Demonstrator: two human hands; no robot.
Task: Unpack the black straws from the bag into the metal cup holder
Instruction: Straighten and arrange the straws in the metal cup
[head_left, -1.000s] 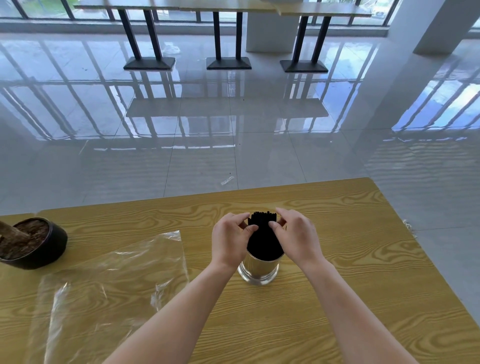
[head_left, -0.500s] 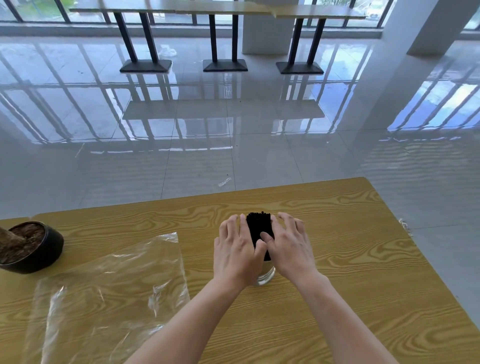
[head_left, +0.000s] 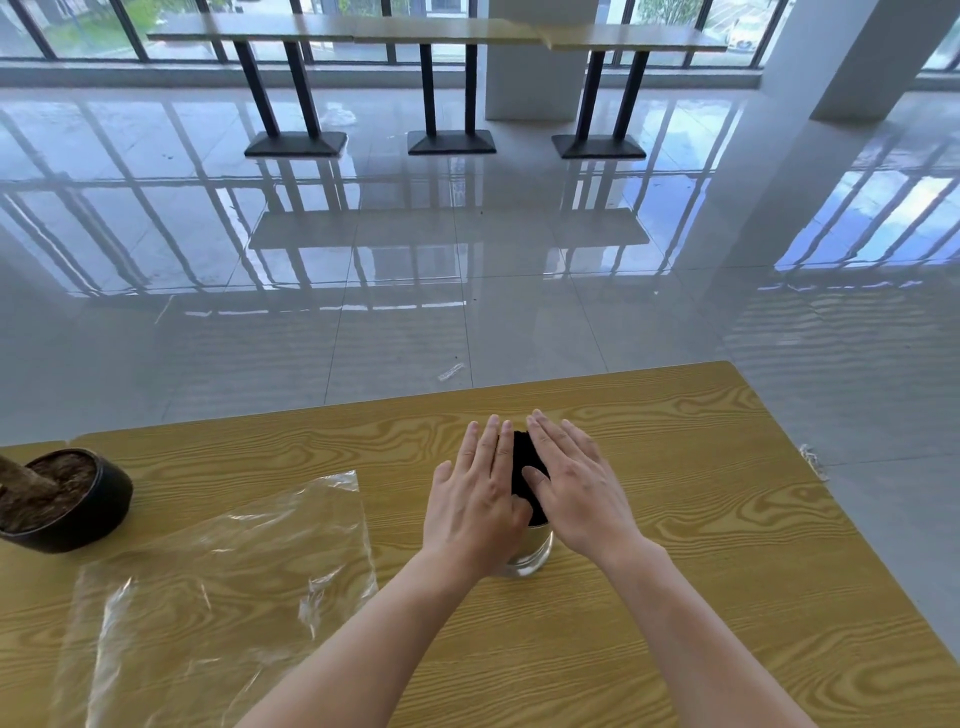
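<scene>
Far left on your table (head_left: 727, 519): black pot (head_left: 78, 512) w/ soil, near the edge. Next, the clear bag (head_left: 208, 587) lies flat and empty on the wood. Centre: your left hand (head_left: 475, 501), fingers straight & pressed together, palm flat vs. the left side of the black straws (head_left: 524, 462). The straws stand upright as a bundle in the metal cup holder (head_left: 530, 551), only its lower part showing. Your right hand (head_left: 576, 483) mirrors it on the right, fingers slightly spread, thumb on the bundle.
</scene>
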